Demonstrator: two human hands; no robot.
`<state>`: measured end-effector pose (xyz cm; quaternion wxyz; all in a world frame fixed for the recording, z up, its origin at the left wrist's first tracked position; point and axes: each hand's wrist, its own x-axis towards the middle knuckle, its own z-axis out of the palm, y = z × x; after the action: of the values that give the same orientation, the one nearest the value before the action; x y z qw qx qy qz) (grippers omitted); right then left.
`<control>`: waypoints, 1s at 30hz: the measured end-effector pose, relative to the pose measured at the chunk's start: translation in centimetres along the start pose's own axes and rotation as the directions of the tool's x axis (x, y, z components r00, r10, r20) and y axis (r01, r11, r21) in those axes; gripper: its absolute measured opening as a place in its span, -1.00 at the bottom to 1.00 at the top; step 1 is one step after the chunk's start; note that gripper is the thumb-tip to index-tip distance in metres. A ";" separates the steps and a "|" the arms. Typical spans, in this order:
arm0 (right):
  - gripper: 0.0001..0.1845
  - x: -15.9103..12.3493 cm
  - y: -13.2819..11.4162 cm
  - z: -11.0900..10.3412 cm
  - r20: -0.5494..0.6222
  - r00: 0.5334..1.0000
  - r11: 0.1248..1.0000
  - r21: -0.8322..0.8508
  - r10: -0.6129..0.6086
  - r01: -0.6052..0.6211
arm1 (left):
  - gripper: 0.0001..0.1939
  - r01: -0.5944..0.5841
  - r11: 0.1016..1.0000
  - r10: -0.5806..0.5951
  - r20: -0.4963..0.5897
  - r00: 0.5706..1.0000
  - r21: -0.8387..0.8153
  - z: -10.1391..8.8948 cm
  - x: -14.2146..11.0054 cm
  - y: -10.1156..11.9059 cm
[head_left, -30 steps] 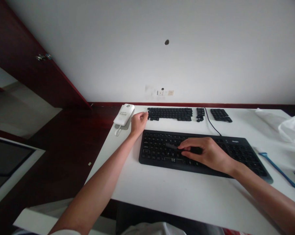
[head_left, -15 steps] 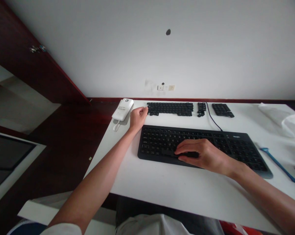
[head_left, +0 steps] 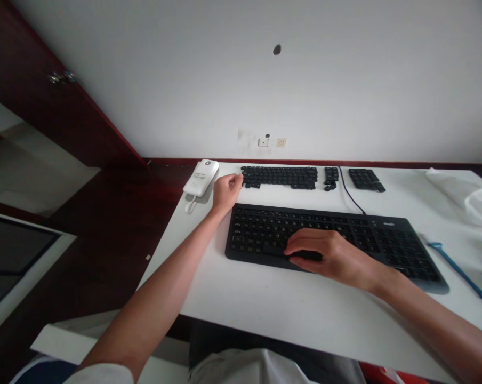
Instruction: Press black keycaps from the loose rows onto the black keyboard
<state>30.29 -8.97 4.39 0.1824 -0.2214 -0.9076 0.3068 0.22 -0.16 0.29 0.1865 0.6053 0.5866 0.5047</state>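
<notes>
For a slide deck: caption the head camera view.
Right hand on a black keyboard, left hand beside loose keycaps on a white desk.

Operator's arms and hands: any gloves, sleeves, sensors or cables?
The left hand and right hand are bare, with no gloves, rings, watch, cables or markers visible. Both forearms are bare too. A white fabric sleeve ends near the left elbow; no sleeve shows on the right arm.

A white power bank point(head_left: 201, 178) lies far left; a blue plastic tool point(head_left: 459, 272), far right.
</notes>
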 end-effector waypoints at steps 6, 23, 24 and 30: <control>-0.81 -0.2 0.3 0.3 0.019 1.000 1.000 0.001 -0.002 0.002 | -0.50 0.009 1.000 -0.009 0.006 1.000 0.005 0.0 0.0 0.2; -0.80 -0.1 0.5 -0.2 -0.015 0.999 0.999 0.014 0.044 -0.044 | -0.49 -0.021 0.999 0.019 0.051 0.999 0.047 0.0 -0.2 0.5; -0.80 -0.1 0.5 -0.2 -0.015 0.999 0.999 0.015 0.046 -0.046 | -0.49 -0.024 0.999 0.022 0.050 0.999 0.048 0.0 -0.2 0.5; -0.80 0.0 0.5 -0.3 -0.023 0.999 0.999 0.020 0.034 -0.034 | -0.49 -0.029 0.998 0.026 0.053 0.998 0.054 0.0 -0.3 0.5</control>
<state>30.56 -8.48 4.32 0.1899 -0.2386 -0.8984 0.3160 0.53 -0.59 0.63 0.1781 0.6311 0.5867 0.4751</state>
